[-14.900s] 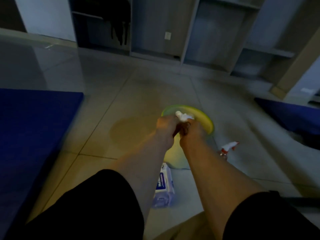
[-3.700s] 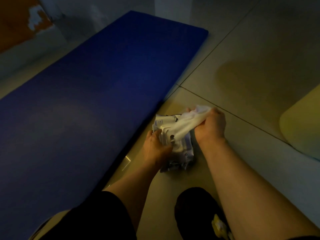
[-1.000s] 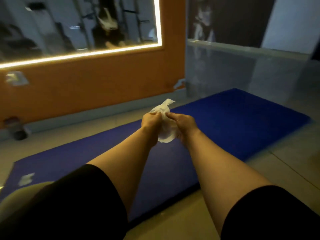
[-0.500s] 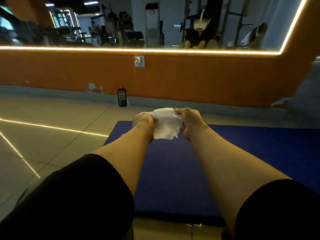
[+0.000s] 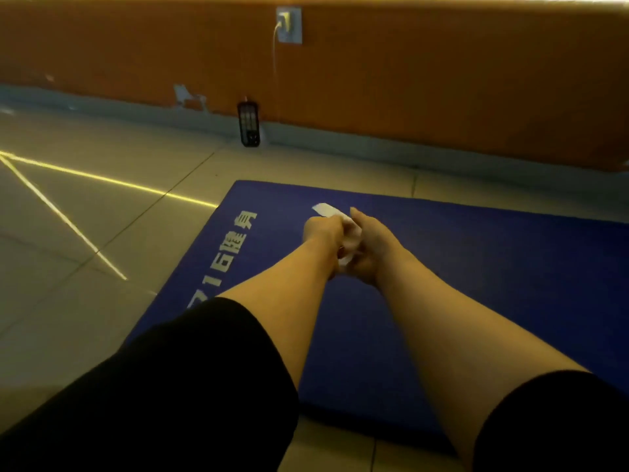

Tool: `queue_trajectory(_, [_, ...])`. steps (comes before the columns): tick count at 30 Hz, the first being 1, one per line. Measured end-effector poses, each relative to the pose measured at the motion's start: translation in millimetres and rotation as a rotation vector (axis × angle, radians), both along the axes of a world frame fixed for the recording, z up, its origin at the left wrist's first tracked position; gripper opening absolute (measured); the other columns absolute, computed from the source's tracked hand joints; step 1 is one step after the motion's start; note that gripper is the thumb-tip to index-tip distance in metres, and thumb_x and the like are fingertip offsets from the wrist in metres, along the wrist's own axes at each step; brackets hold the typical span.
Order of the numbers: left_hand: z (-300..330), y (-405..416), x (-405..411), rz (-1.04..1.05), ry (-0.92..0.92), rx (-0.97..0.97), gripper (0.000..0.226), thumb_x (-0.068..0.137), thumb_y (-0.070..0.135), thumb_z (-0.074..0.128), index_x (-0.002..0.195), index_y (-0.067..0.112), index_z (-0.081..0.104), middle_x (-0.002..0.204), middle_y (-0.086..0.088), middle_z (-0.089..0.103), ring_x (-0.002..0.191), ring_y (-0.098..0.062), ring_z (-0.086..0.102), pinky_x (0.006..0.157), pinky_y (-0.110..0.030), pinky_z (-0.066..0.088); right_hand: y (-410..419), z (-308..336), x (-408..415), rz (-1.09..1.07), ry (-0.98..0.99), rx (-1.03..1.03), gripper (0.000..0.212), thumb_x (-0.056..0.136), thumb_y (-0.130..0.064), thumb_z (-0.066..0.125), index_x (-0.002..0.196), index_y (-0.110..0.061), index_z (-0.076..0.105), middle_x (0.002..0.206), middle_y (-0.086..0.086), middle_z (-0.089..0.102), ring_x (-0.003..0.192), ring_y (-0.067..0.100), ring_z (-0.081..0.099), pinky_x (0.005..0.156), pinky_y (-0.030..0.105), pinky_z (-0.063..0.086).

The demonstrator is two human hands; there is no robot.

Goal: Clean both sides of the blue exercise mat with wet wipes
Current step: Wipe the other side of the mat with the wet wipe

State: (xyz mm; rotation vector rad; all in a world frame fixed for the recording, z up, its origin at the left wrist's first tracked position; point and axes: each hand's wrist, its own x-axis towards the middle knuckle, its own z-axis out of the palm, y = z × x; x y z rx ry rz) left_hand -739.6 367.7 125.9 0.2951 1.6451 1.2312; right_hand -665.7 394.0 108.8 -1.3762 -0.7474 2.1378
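Observation:
The blue exercise mat (image 5: 476, 277) lies flat on the tiled floor in front of me, with white printed characters along its left end. My left hand (image 5: 321, 231) and my right hand (image 5: 372, 243) are held close together above the mat. Both grip one white wet wipe (image 5: 335, 214). The wipe is bunched between them, with one end sticking out beyond the fingers and another bit showing below the left wrist. Most of the wipe is hidden by the hands.
An orange wall (image 5: 442, 80) with a grey skirting runs behind the mat. A small black device (image 5: 249, 123) stands against it, cabled to a wall socket (image 5: 288, 24). Bright light lines (image 5: 68, 216) reflect on the floor tiles at left.
The view has tilted down towards the mat. My hands have come closer together and lower, and the wipe that was spread between them is now bunched up.

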Motion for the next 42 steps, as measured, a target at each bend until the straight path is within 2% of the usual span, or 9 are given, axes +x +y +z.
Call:
queue_trajectory(4, [-48.6, -17.8, -62.5, 0.089, 0.094, -0.106, 0.027, 0.084, 0.017, 0.063, 0.106, 0.002, 0.062, 0.096, -0.015, 0.068, 0.091, -0.029, 0.067, 0.087, -0.044, 0.056, 12.2, -43.1, -72.7, -0.001, -0.234, 0.195, 0.012, 0.094, -0.007, 0.044, 0.085, -0.010, 0.051, 0.079, 0.007, 0.054, 0.058, 0.016, 0.049, 0.052, 0.026, 0.046])
queue_trajectory(6, [-65.1, -30.6, -101.0, 0.176, 0.171, -0.136, 0.019, 0.090, 0.022, 0.059, 0.096, 0.004, 0.062, 0.093, -0.017, 0.068, 0.089, -0.029, 0.066, 0.084, -0.042, 0.056, 10.4, -58.6, -113.2, 0.107, -0.305, 0.207, 0.008, 0.095, -0.015, 0.048, 0.092, -0.008, 0.051, 0.098, 0.008, 0.059, 0.065, 0.019, 0.051, 0.056, 0.029, 0.046])
queue_trajectory(9, [-97.9, -67.5, -171.3, 0.294, 0.361, -0.278, 0.022, 0.097, 0.022, 0.050, 0.100, 0.006, 0.065, 0.095, -0.014, 0.065, 0.076, -0.024, 0.057, 0.065, -0.034, 0.048, -2.5, -83.1, -178.1, 0.372, -0.446, 0.222, 0.052, 0.085, -0.057, 0.053, 0.092, -0.006, 0.049, 0.107, 0.016, 0.063, 0.077, 0.024, 0.056, 0.058, 0.030, 0.040])
queue_trajectory(14, [-167.6, -149.7, -273.2, 0.491, 0.427, -0.633, 0.046, 0.092, 0.011, 0.048, 0.138, 0.005, 0.045, 0.138, -0.018, 0.047, 0.125, -0.035, 0.046, 0.105, -0.043, 0.041, -31.7, -131.8, -236.0, 0.335, -0.384, 0.054, 0.042, 0.094, -0.021, 0.055, 0.129, 0.000, 0.048, 0.121, 0.019, 0.058, 0.089, 0.026, 0.056, 0.065, 0.034, 0.043])
queue_trajectory(19, [-213.2, -175.9, -296.7, 0.564, 0.260, -0.780, 0.045, 0.096, 0.031, 0.050, 0.134, 0.009, 0.045, 0.142, -0.015, 0.036, 0.124, -0.037, 0.041, 0.104, -0.048, 0.040, -61.3, -152.0, -257.9, 0.338, -0.394, 0.138, 0.035, 0.094, -0.011, 0.049, 0.127, 0.002, 0.051, 0.107, 0.022, 0.061, 0.085, 0.029, 0.057, 0.067, 0.032, 0.043])
queue_trajectory(24, [-156.7, -166.8, -283.4, 0.606, 0.463, -0.580, 0.038, 0.096, 0.038, 0.049, 0.124, 0.012, 0.056, 0.142, -0.015, 0.032, 0.120, -0.036, 0.040, 0.100, -0.043, 0.042, -72.2, -143.6, -254.4, 0.337, -0.375, 0.287, 0.041, 0.092, -0.006, 0.046, 0.132, -0.012, 0.051, 0.128, 0.013, 0.053, 0.110, 0.033, 0.054, 0.085, 0.039, 0.050])
queue_trajectory(29, [-91.8, -150.4, -246.3, 0.508, 0.555, -0.355, 0.016, 0.096, 0.030, 0.051, 0.103, 0.017, 0.056, 0.107, -0.011, 0.061, 0.092, -0.028, 0.057, 0.080, -0.035, 0.051, -75.2, -84.9, -223.2, 0.287, -0.446, 0.516, 0.049, 0.091, -0.002, 0.044, 0.139, -0.010, 0.043, 0.140, 0.013, 0.046, 0.124, 0.033, 0.047, 0.103, 0.045, 0.042])
queue_trajectory(34, [15.7, -127.6, -233.4, 0.666, 0.346, 0.048, 0.010, 0.080, 0.022, 0.065, 0.075, 0.015, 0.059, 0.095, -0.012, 0.068, 0.079, -0.027, 0.062, 0.078, -0.037, 0.057, -79.6, -4.7, -174.5, 0.137, -0.573, 0.774, 0.033, 0.094, -0.006, 0.042, 0.123, -0.001, 0.056, 0.125, 0.017, 0.057, 0.115, 0.032, 0.053, 0.093, 0.035, 0.045])
queue_trajectory(42, [158.0, -145.3, -165.0, 0.587, 0.039, 0.498, 0.009, 0.092, 0.012, 0.059, 0.098, 0.006, 0.058, 0.097, -0.010, 0.064, 0.082, -0.027, 0.062, 0.078, -0.038, 0.056, -107.0, 142.3, -127.2, 0.128, -0.795, 1.203, 0.034, 0.100, -0.029, 0.040, 0.123, -0.010, 0.056, 0.118, 0.017, 0.059, 0.107, 0.034, 0.054, 0.089, 0.041, 0.045])
